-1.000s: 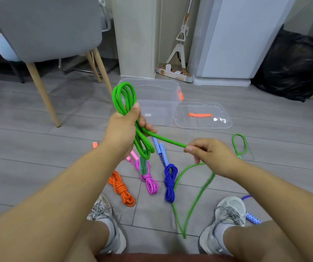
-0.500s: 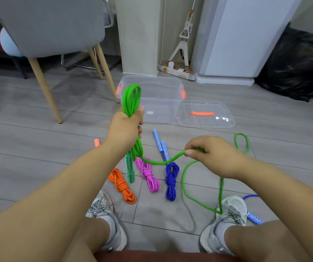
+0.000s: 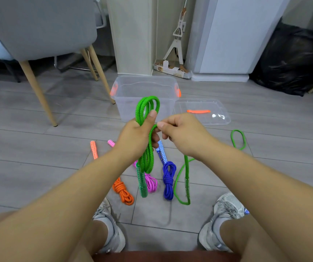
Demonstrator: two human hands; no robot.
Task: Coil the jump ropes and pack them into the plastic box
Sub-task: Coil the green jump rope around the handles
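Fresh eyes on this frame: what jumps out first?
The bright green jump rope at centre frame: the left hand grips its loops while the right hand pinches a strand beside them. On the floor below lie an orange coil, a pink coil and a blue coil, side by side. Behind the hands stands the open plastic box, its lid flat on the floor to its right.

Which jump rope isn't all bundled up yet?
The green rope, held up in the air with a loose tail trailing to the floor. The orange rope, pink rope and blue rope lie there as tight bundles.
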